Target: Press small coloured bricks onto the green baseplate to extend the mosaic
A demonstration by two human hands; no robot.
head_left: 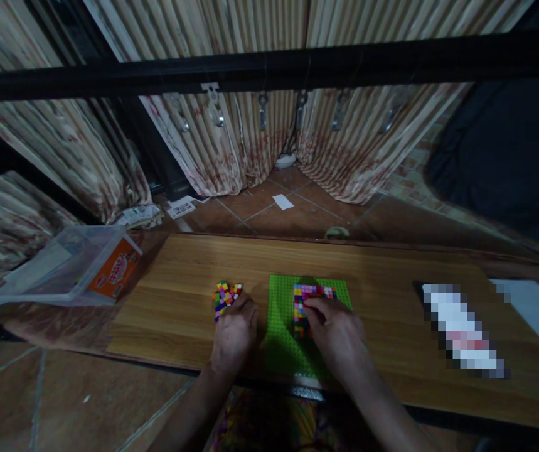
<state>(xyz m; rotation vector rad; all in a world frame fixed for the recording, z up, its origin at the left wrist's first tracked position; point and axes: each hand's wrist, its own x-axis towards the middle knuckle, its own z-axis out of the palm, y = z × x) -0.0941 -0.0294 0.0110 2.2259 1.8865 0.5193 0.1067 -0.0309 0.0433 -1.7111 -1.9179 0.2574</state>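
On the wooden table lies a green studded baseplate (278, 326). Small building bricks (299, 314) in many colours are set on it in a block with a straight left edge and top row. My right hand (342, 329) is over this block, thumb and forefinger pinched on what looks like a small red brick, mostly hidden by the fingers. To the left, a loose pile of coloured bricks (223, 295) rests on the wood. At the pile's right side is my left hand (234, 333), fingers curled together; whatever they may hold is hidden.
A clear plastic bin (76, 276) with an orange label stands left of the wooden table (165, 295). A blurred-out dark-edged object (460, 329) lies on the right, near a white sheet (537, 307). A black metal bar (269, 69) with hanging clips crosses in front of striped curtains (250, 144).
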